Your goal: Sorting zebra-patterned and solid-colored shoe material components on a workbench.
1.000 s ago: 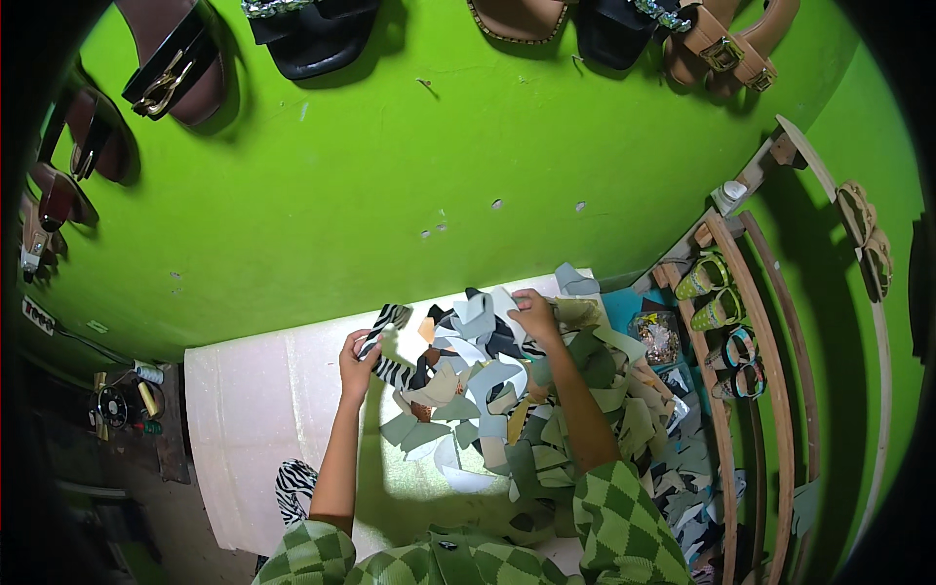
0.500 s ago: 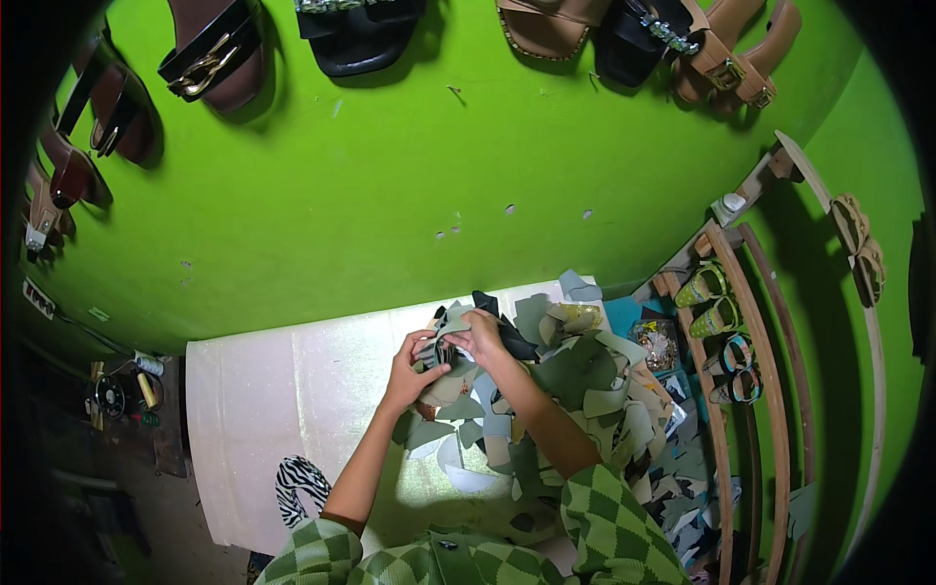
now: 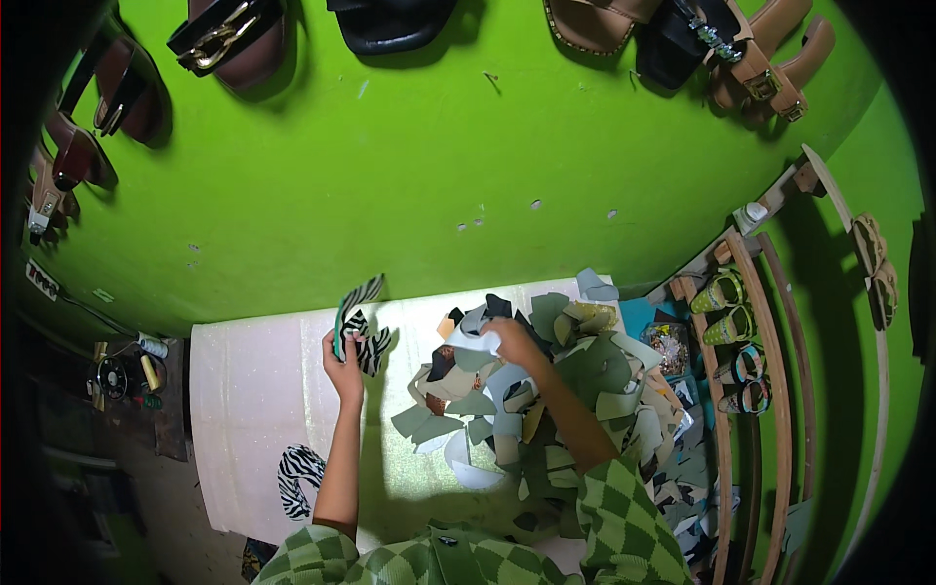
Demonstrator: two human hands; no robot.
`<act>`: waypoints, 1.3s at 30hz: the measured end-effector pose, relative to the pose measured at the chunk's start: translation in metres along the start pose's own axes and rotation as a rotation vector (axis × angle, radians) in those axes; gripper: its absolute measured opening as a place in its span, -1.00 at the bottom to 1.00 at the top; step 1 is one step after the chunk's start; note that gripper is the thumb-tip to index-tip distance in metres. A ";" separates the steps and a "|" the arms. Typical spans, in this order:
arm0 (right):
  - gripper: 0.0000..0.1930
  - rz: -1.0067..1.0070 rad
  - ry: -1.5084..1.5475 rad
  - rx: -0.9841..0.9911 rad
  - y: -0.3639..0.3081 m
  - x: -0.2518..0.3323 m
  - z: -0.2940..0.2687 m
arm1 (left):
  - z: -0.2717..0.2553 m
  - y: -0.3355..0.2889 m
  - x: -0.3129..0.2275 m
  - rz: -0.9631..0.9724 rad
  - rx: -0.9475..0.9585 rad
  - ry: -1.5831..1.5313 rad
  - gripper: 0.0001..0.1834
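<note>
Zebra-striped scraps (image 3: 371, 351) with a green edge stand up out of my left hand (image 3: 341, 363), which grips them over the pale table left of the pile. My right hand (image 3: 513, 341) is at the upper part of a heap of cut scraps (image 3: 575, 375), mostly grey-green with some black, tan and white. Its fingers are closed on a pale grey scrap (image 3: 471, 338); the fingertips are partly hidden. Another zebra-striped piece (image 3: 295, 480), curved in shape, lies on the table beside my left forearm.
The glittery pale table (image 3: 253, 409) meets a green wall with sandals (image 3: 234, 44) hung on it. At right stands a wooden rack (image 3: 756, 390) with sandals, near a clear container (image 3: 666, 346) and more scraps below. A small fan (image 3: 111, 376) is at far left.
My left hand has moved left, away from the heap, carrying the zebra-striped scraps. My right hand has parted from it and stays at the heap, now on a pale grey scrap.
</note>
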State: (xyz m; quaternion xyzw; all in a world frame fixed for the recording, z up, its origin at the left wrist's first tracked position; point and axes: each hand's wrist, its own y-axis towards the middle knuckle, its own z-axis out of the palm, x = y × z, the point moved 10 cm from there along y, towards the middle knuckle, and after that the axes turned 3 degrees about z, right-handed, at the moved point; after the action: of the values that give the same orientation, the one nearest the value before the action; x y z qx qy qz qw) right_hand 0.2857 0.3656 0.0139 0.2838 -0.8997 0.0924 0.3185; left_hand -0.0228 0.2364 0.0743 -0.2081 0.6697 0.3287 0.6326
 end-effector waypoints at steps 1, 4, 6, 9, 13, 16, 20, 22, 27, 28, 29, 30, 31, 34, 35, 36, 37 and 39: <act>-0.62 -0.058 0.219 -0.072 0.004 0.001 -0.017 | -0.007 0.002 0.008 -0.003 0.008 0.013 -0.77; -0.68 -0.104 0.293 -0.374 0.006 -0.011 -0.080 | -0.008 -0.002 0.014 -0.001 0.042 0.059 -0.79; -0.70 0.056 0.576 -0.329 0.011 -0.026 -0.100 | 0.003 -0.008 0.014 -0.065 0.134 -0.028 -0.81; -0.76 0.227 0.950 -0.289 0.007 -0.021 -0.120 | 0.015 -0.012 0.009 -0.100 0.251 -0.044 -0.81; -0.82 0.488 1.181 -0.152 -0.011 -0.003 -0.114 | 0.026 -0.020 0.005 -0.153 0.357 -0.116 -0.79; -0.82 0.468 1.275 -0.039 -0.020 -0.004 -0.093 | 0.039 -0.033 -0.009 -0.221 0.487 -0.128 -0.81; -0.79 0.484 1.288 0.104 -0.037 0.014 -0.074 | 0.038 -0.049 -0.019 -0.233 0.625 -0.101 -0.81; -0.79 0.466 1.167 0.109 -0.038 0.027 -0.066 | 0.023 -0.052 -0.021 -0.208 0.622 -0.078 -0.81; -0.80 0.572 1.058 0.058 -0.055 0.039 -0.057 | -0.016 -0.068 -0.037 -0.184 0.613 -0.005 -0.81; -0.81 0.594 1.129 0.063 -0.057 0.043 -0.055 | -0.023 -0.071 -0.042 -0.164 0.629 0.010 -0.81; -0.81 0.587 1.125 0.067 -0.059 0.047 -0.055 | -0.032 -0.075 -0.045 -0.159 0.623 0.008 -0.81; -0.82 0.671 1.049 0.044 -0.066 0.043 -0.054 | -0.040 -0.081 -0.045 -0.201 0.639 -0.005 -0.81; -0.82 0.754 0.972 0.021 -0.074 0.043 -0.054 | -0.048 -0.087 -0.045 -0.243 0.655 -0.017 -0.81; -0.72 0.587 1.198 -0.012 -0.076 0.071 -0.051 | -0.067 -0.104 -0.037 -0.264 0.739 0.032 -0.79; -0.64 0.469 1.383 -0.063 -0.075 0.078 -0.054 | -0.069 -0.111 -0.037 -0.276 0.778 0.036 -0.79; -0.44 0.380 1.445 -0.103 -0.074 0.079 -0.055 | -0.073 -0.115 -0.034 -0.292 0.801 0.071 -0.77; -0.44 0.383 1.445 -0.109 -0.078 0.077 -0.047 | -0.077 -0.119 -0.032 -0.293 0.807 0.070 -0.77; -0.27 0.546 1.283 -0.155 -0.088 0.066 -0.023 | -0.085 -0.135 -0.015 -0.357 0.899 0.118 -0.73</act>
State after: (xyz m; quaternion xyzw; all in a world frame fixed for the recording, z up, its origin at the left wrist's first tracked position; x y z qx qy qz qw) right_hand 0.3061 0.2710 0.0721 -0.0862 -0.5773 0.2538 0.7713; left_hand 0.0123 0.0804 0.0642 -0.0442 0.7338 -0.1191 0.6674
